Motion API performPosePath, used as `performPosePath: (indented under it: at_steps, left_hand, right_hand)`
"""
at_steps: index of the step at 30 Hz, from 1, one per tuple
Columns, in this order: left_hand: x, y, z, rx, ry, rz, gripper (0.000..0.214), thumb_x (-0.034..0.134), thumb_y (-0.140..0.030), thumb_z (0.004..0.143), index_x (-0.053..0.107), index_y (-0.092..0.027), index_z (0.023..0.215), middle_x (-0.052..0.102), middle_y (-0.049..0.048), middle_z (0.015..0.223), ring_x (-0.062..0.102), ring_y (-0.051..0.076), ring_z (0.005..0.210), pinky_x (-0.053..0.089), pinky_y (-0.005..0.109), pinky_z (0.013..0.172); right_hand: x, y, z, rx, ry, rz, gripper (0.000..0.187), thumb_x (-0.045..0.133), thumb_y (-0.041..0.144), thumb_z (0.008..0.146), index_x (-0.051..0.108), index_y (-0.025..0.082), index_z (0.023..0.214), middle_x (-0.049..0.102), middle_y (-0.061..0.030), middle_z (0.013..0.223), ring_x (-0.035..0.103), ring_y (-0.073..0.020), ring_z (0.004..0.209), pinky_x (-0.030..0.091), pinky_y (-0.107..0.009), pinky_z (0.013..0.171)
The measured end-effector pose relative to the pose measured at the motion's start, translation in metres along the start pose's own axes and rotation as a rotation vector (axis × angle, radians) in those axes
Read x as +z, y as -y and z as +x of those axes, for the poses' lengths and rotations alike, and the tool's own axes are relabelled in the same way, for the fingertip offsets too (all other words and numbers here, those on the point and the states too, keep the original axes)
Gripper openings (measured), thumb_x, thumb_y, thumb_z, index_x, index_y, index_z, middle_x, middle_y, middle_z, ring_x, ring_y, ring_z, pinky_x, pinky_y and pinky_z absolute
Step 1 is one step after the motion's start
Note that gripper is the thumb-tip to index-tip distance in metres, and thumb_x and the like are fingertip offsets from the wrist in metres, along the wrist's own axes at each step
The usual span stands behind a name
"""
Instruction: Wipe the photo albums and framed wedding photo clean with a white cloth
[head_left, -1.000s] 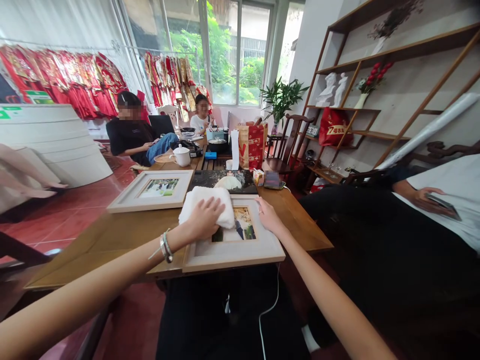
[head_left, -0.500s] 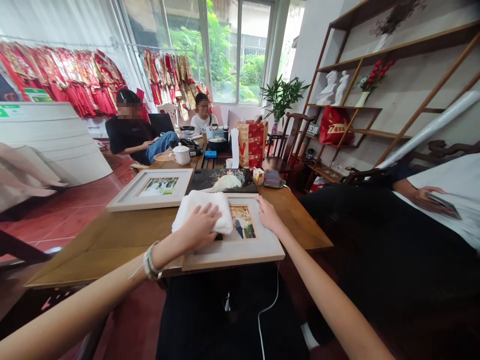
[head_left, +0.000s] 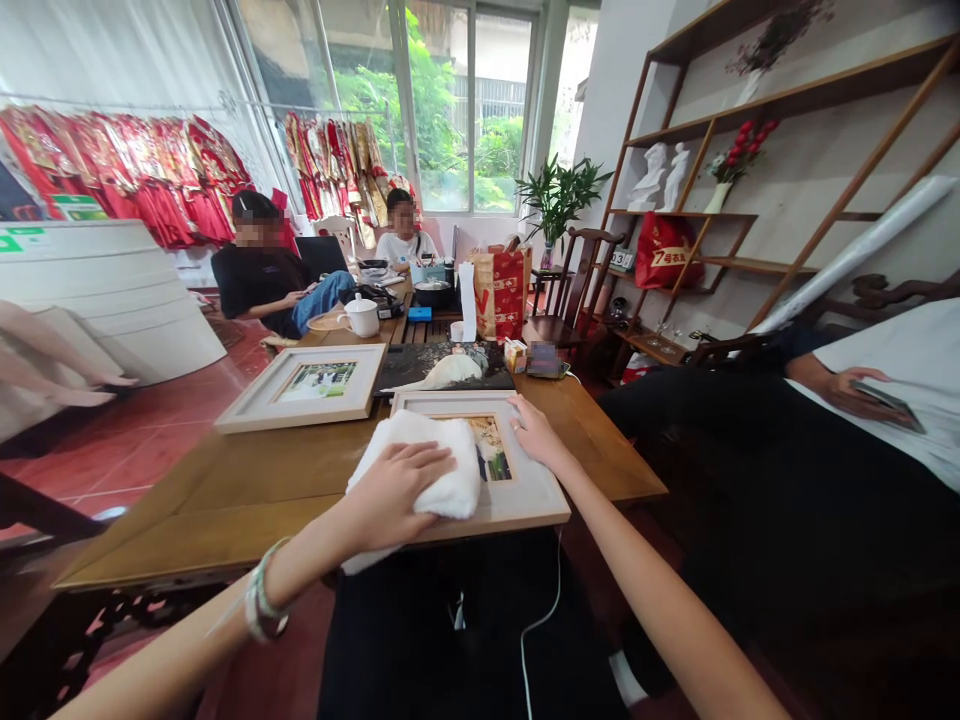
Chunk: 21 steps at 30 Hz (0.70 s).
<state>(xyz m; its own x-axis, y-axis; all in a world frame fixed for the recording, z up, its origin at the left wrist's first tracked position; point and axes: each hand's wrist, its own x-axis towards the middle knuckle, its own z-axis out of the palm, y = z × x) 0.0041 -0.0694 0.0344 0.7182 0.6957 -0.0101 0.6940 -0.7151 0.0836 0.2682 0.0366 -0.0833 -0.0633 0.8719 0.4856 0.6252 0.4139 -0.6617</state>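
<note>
My left hand point(head_left: 401, 490) lies flat on a folded white towel point(head_left: 450, 490), its fingers stretched out. The towel rests over the left part of a framed photo point(head_left: 525, 500) in a pale wooden frame at the table's near edge. One corner of the cloth hangs past that edge. My right hand point(head_left: 536, 432) grips the frame's right side near its top corner. Under the towel, part of the photo is hidden. To the left lies a second framed photo point(head_left: 255, 400), and behind both is a dark picture panel point(head_left: 397, 368) with a white-gowned figure.
On the wooden table point(head_left: 187, 510) stand a lidded white cup point(head_left: 362, 316), a red paper bag point(head_left: 501, 292), a small box point(head_left: 515, 354) and a dark pot point(head_left: 433, 293). Two people sit at the far end. A person with a phone point(head_left: 885, 398) sits at right. A white cable point(head_left: 534, 625) hangs down.
My left hand has drawn the towel toward me and slightly right over the framed photo, leaving its upper left corner uncovered. My right hand has stayed on the frame's side.
</note>
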Motion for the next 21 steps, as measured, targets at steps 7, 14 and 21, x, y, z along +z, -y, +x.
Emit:
performPosePath:
  at_steps: [7, 14, 21]
  left_hand:
    - [0.008, 0.035, 0.030, -0.047, -0.111, 0.018, 0.055, 0.057, -0.032, 0.076, 0.052, -0.023, 0.130, 0.044, 0.0097, 0.143, 0.034, 0.029, 0.135, 0.021, 0.051, 0.110]
    - [0.022, 0.045, 0.023, -0.107, -0.098, -0.007, 0.060, 0.060, -0.035, 0.075, 0.049, -0.029, 0.134, 0.035, 0.0087, 0.149, 0.023, 0.033, 0.140, 0.016, 0.056, 0.111]
    - [0.027, 0.047, 0.021, -0.114, -0.120, -0.029, 0.062, 0.063, -0.035, 0.072, 0.050, -0.031, 0.132, 0.035, 0.0065, 0.149, 0.022, 0.032, 0.140, 0.014, 0.055, 0.112]
  right_hand:
    - [-0.005, 0.005, 0.000, 0.007, 0.032, -0.039, 0.034, 0.048, 0.012, 0.078, 0.056, 0.018, 0.110, 0.056, -0.0131, 0.122, 0.049, -0.0252, 0.120, 0.034, -0.045, 0.104]
    - [-0.018, 0.012, 0.022, -0.004, 0.075, -0.082, 0.039, 0.051, 0.007, 0.068, 0.059, 0.017, 0.105, 0.058, -0.0101, 0.108, 0.051, -0.0254, 0.108, 0.039, -0.044, 0.098]
    - [-0.026, 0.003, 0.043, -0.075, 0.101, 0.074, 0.037, 0.054, 0.012, 0.065, 0.064, 0.020, 0.099, 0.060, -0.0080, 0.108, 0.055, -0.0255, 0.104, 0.047, -0.041, 0.088]
